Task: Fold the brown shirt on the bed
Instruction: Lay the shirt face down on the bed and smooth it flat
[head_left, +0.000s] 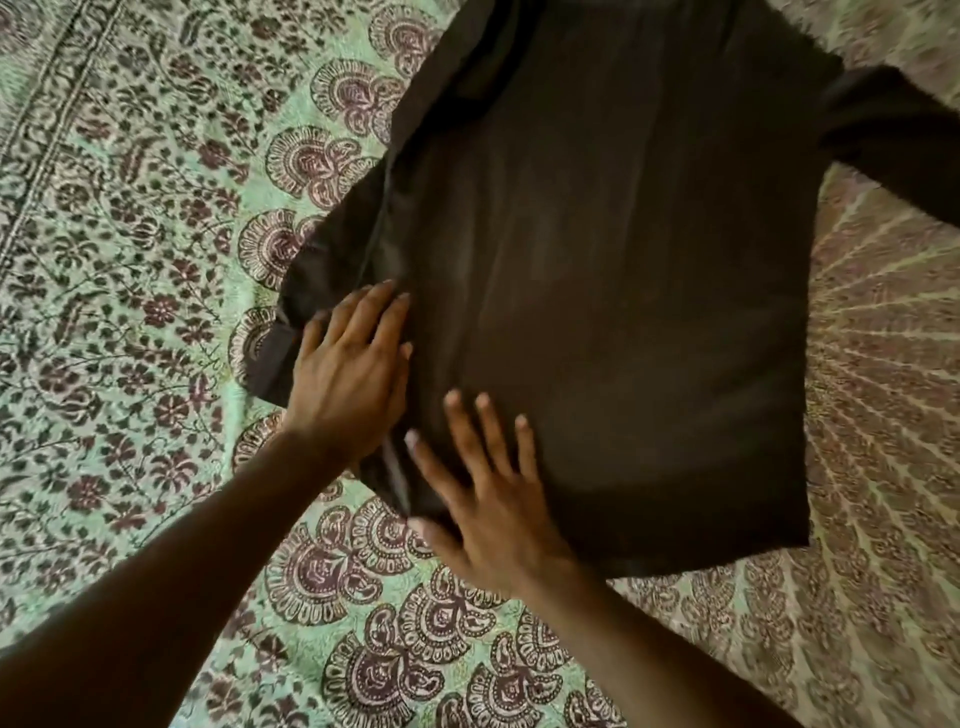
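Brown shirt (623, 291) flat on bedspread (130, 260) — left hand (345, 379), right hand (493, 499) pressing near edge, fingers straight.

Bed covered by a green bedspread (156, 218) with maroon floral-paisley print, radiating pattern at right of frame, dim soft light.

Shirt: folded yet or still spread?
Partly folded: shirt left side doubled inward under both flat hands, right sleeve still spread.

Shirt (623, 291) spread flat on the bed (130, 260), one sleeve (898, 140) reaching out right. Left hand (348, 374) flat on its near-left edge; right hand (493, 499) just beside, on the near corner, fingers straight.
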